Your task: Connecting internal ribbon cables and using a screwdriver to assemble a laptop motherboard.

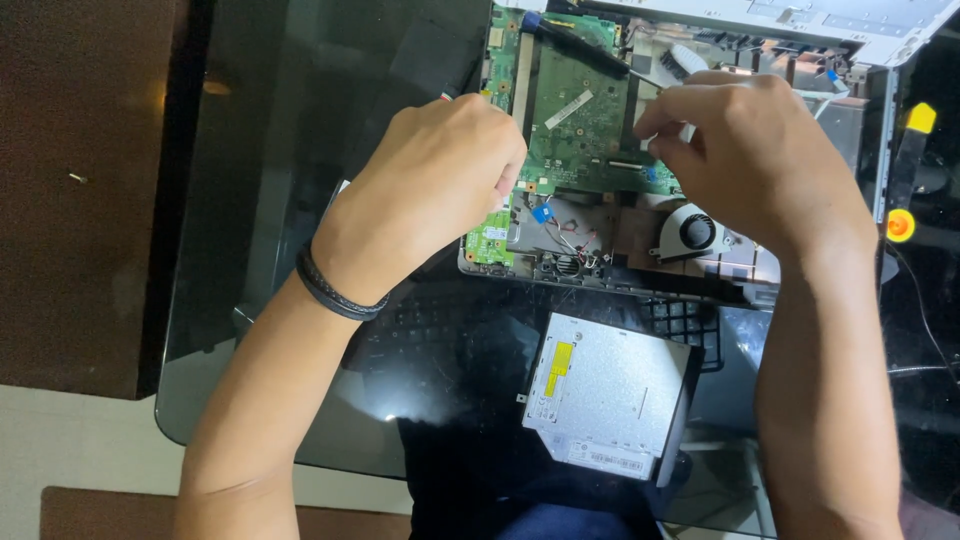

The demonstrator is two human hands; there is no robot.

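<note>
A dark glass table (250, 330) fills most of the view, with a brown floor to its left. On the far half of the table lies an opened laptop (640, 200) with its cover off, its pale grey shell running along the top edge. Inside it a green circuit board (575, 120) takes up the middle, and a round black fan (690, 232) sits near the laptop's near edge, to the right of a small tangle of red and white wires (570, 240). In front of the laptop, nearer the person, a flat silver disc drive (605, 395) lies on the glass, apart from the laptop and slightly turned. The left hand (435, 185), a black band (335, 290) on its wrist, rests curled over the left edge of the circuit board; its fingertips are tucked under, so I cannot tell whether they grip anything. The right hand (750, 165) hovers over the board's right side with fingers pinched closed around the thin shaft of a screwdriver (580, 45), whose dark handle slants up to the left across the board. At the far right a black tool with yellow tips (910, 170) lies beside the laptop.
</note>
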